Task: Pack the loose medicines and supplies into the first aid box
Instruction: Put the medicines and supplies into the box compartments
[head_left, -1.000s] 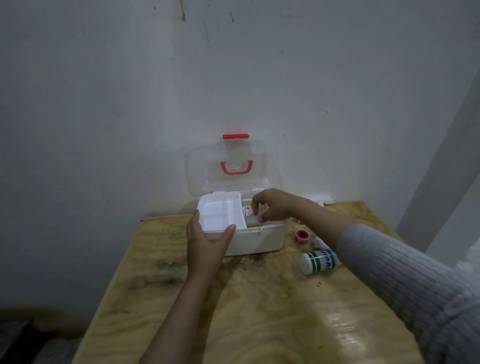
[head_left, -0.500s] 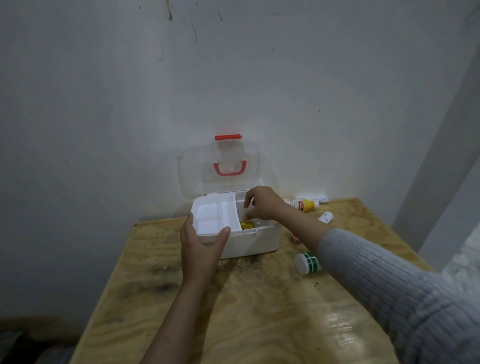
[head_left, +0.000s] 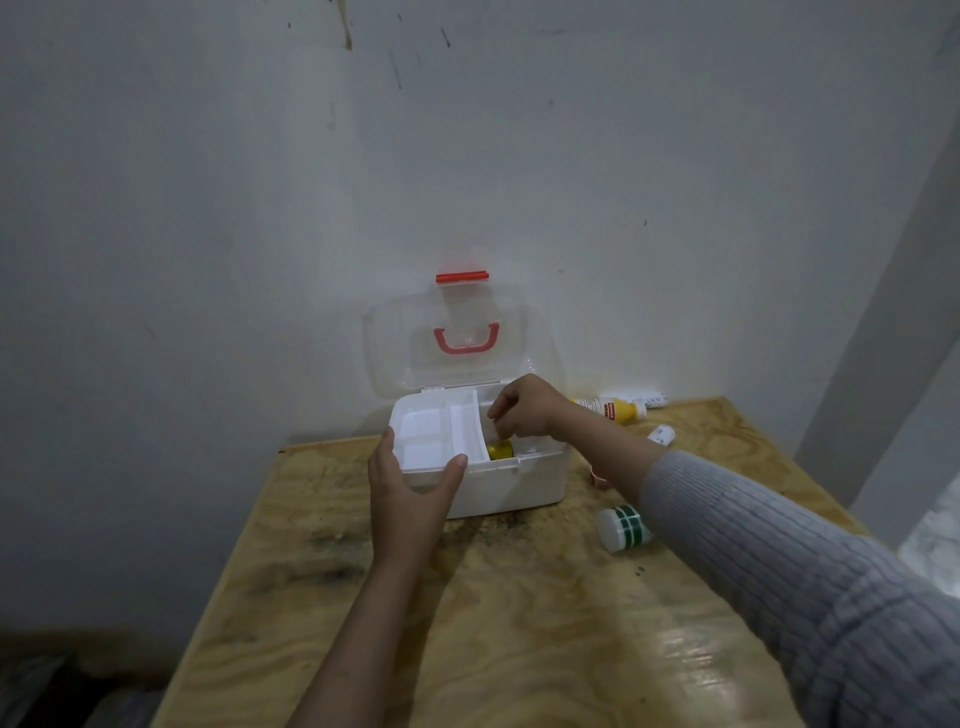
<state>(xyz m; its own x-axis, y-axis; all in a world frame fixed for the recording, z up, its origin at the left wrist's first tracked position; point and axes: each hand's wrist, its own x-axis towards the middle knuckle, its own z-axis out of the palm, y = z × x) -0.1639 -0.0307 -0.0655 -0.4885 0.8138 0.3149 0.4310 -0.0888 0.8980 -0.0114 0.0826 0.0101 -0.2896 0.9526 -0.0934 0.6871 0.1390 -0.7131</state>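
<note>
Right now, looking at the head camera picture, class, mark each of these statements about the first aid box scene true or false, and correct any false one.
1. The first aid box has its lid open. True.
2. The left hand rests flat on the table. False: it grips the box's near left corner.
3. The right hand reaches into the box. True.
4. The green and white bottle stands upright inside the box. False: it lies on the table, right of the box.
5. The yellow bottle lies behind the right forearm. True.

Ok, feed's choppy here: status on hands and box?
Left hand gripping tray edge. Right hand reaching inside first aid box, lid open. Green-striped bottle lying loose on table.
</note>
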